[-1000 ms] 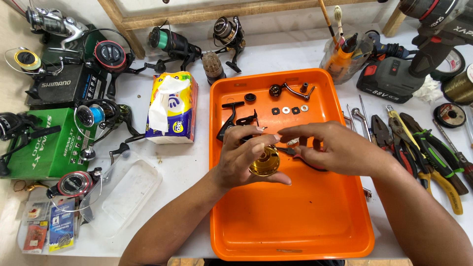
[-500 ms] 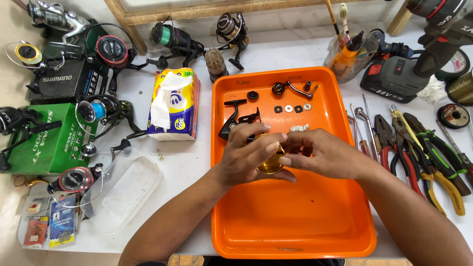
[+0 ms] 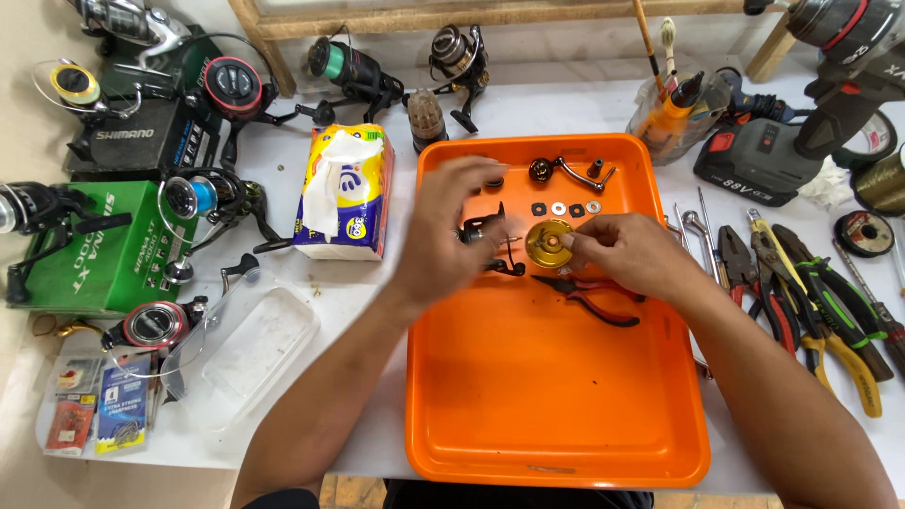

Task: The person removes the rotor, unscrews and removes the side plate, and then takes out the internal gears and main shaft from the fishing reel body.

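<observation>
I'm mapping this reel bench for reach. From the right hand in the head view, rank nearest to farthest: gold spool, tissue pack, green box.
1. gold spool: touching the right hand, in the orange tray.
2. tissue pack: left of the tray.
3. green box: far left.

The left hand [image 3: 452,236] is pure motion blur, hiding part of the black reel piece [image 3: 490,236]. Washers [image 3: 566,208] are too tiny to tell apart.
</observation>
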